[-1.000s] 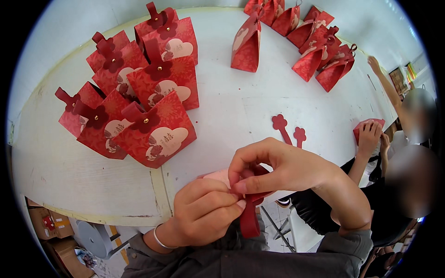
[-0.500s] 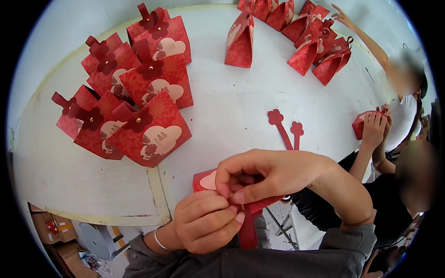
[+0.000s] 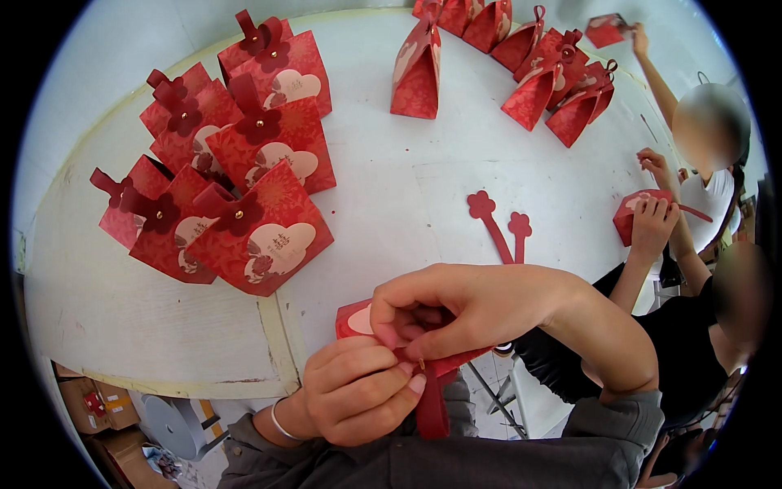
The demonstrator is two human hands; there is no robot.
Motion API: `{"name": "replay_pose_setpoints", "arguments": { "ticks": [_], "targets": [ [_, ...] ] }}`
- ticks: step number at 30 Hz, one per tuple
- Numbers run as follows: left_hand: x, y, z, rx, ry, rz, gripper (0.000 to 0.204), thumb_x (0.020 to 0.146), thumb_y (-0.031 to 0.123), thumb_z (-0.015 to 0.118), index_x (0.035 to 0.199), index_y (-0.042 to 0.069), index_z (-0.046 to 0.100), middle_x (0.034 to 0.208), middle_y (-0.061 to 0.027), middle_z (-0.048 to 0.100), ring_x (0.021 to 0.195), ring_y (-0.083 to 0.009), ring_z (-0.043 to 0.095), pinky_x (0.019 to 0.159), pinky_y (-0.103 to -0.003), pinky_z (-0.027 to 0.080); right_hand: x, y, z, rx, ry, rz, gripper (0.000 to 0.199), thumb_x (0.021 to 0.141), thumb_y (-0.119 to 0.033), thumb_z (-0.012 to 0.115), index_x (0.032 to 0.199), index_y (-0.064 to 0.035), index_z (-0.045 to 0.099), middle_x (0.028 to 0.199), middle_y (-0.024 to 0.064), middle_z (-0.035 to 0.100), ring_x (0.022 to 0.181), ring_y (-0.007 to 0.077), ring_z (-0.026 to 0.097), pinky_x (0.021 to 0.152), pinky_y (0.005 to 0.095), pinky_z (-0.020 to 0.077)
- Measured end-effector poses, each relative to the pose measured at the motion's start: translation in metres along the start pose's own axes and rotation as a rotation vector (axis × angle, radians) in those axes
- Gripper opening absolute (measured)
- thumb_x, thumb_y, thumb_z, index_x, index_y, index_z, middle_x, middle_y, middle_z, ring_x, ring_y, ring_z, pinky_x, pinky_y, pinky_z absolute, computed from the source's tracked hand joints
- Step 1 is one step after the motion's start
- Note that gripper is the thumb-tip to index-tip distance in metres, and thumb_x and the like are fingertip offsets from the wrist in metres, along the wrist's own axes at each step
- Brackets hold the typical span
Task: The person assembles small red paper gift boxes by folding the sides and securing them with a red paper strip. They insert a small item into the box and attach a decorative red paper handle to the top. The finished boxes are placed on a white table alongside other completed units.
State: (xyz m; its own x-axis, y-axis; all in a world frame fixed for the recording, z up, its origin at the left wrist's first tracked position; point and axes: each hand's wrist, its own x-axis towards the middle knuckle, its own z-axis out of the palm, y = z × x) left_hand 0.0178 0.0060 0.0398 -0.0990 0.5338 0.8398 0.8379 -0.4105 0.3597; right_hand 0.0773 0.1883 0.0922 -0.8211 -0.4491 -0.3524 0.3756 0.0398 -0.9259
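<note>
At the table's near edge, a red gift box [image 3: 350, 321] lies mostly hidden beneath my hands. A dark red strap [image 3: 433, 411] loops down from it toward my lap. My left hand [image 3: 358, 391], a bracelet at its wrist, is closed with fingertips pinching the strap beside a tiny gold-coloured fastener [image 3: 421, 364]. Bent over from above, my right hand [image 3: 456, 314] pinches at the box's top edge, its thumb and index finger meeting close to the left fingertips. What lies right between the fingertips is partly covered. Just beyond my right hand rest two flower-ended red straps [image 3: 490, 224].
Several finished red boxes [image 3: 281, 236] with flower straps stand at the left of the white table [image 3: 383, 196]. One box [image 3: 416, 73] stands at the back middle, more at back right. Co-workers sit at right; one hand [image 3: 656, 216] holds a box [image 3: 631, 216]. Cartons [image 3: 98, 403] lie lower left.
My hands keep nearly the same pinch, shifting slightly left. At the far right, a co-worker's raised hand now holds a red box, and another co-worker's hands have moved apart.
</note>
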Motion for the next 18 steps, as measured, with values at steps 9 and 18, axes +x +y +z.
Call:
{"name": "replay_pose_setpoints", "arguments": {
  "ticks": [9,18],
  "targets": [
    [0.0,-0.008,0.005,-0.058,0.071,-0.119,0.017,0.058,-0.002,0.07,0.071,0.004,0.061,0.076,-0.0039,0.057,0.067,-0.0198,0.057,0.054,-0.029,0.047,-0.03,-0.005,0.013,-0.504,0.329,-0.267,0.011,0.079,0.0,0.058,0.09,-0.0007,0.059,0.085,0.0098,0.055,0.075,0.0216,0.054,0.065,0.0298,0.0426],
    [0.003,-0.008,0.007,-0.083,0.083,-0.196,0.019,0.06,-0.005,0.071,0.07,0.004,0.058,0.072,-0.0038,0.056,0.066,-0.0211,0.056,0.053,-0.03,0.047,-0.034,0.012,0.025,-0.487,0.426,-0.501,0.027,0.071,0.005,0.063,0.097,-0.0012,0.06,0.104,0.0146,0.052,0.094,0.0306,0.053,0.08,0.0367,0.0437]
  ]
}}
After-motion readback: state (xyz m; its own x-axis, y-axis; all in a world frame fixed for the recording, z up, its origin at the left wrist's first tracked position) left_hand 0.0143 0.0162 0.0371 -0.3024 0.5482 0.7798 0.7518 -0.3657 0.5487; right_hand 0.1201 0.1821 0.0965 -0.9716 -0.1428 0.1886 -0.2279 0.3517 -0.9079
